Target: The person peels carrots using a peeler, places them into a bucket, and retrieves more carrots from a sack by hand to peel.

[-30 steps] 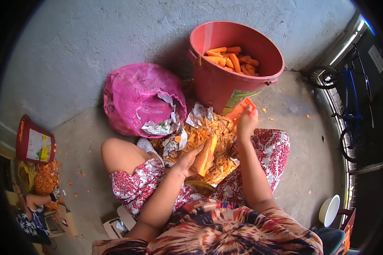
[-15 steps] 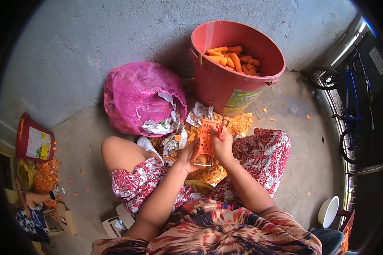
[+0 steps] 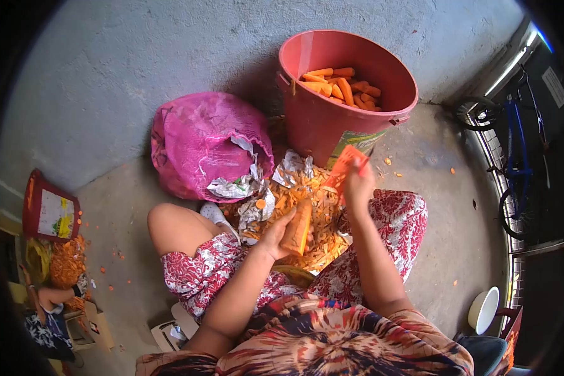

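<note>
A thick carrot [image 3: 298, 227], partly peeled with darker skin on some of it, lies in my left hand [image 3: 276, 237], which is closed round its side. My right hand [image 3: 360, 187] grips an orange peeler [image 3: 346, 168] with holes in its flat body, slightly blurred, up and to the right of the carrot. The two are apart. Under both hands a heap of carrot peelings [image 3: 323, 250] covers the floor between my legs. Beyond them stands a large red bucket [image 3: 313, 128] with several peeled carrots [image 3: 341, 88] inside.
A pink mesh sack [image 3: 200, 144] with crumpled newspaper [image 3: 257, 182] at its mouth lies left of the bucket. Another person's leg [image 3: 56, 294] shows at far left near a red bucket [image 3: 44, 207] and peelings. A blue bicycle [image 3: 517, 150] and a white basin [image 3: 484, 311] are at right.
My right hand has drawn the peeler up and right, away from the carrot, which now shows in full. My left hand has stayed nearly in place.
</note>
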A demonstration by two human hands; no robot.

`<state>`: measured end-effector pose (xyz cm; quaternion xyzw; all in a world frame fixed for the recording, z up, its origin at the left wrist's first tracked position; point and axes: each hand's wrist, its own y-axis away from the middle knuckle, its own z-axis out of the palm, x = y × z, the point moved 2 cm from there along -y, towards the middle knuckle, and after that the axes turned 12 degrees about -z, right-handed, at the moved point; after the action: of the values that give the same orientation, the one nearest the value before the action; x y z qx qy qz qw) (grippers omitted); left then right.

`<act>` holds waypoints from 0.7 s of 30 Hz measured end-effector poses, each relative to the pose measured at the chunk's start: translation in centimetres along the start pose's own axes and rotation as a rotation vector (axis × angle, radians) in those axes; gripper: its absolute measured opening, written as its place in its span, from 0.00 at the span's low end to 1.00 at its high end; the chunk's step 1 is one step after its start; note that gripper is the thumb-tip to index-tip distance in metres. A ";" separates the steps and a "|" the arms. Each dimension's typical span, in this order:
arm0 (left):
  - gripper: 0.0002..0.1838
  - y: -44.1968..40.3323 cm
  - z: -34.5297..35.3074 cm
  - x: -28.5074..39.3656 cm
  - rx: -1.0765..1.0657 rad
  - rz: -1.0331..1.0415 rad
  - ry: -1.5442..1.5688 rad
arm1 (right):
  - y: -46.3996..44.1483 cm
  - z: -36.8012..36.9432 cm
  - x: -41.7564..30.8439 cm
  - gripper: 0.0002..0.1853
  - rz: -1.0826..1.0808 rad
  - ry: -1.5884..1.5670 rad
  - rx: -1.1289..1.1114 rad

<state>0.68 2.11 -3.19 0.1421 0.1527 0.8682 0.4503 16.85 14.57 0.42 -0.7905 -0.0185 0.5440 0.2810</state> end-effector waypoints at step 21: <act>0.18 -1.1 -0.1 1.5 0.115 0.296 -0.040 | 5.8 1.8 -7.2 0.07 -0.020 0.043 -0.454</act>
<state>0.60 3.95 -3.56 0.2056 0.1705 0.9120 0.3114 10.73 8.07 3.41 -0.8446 -0.1421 0.5060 0.1017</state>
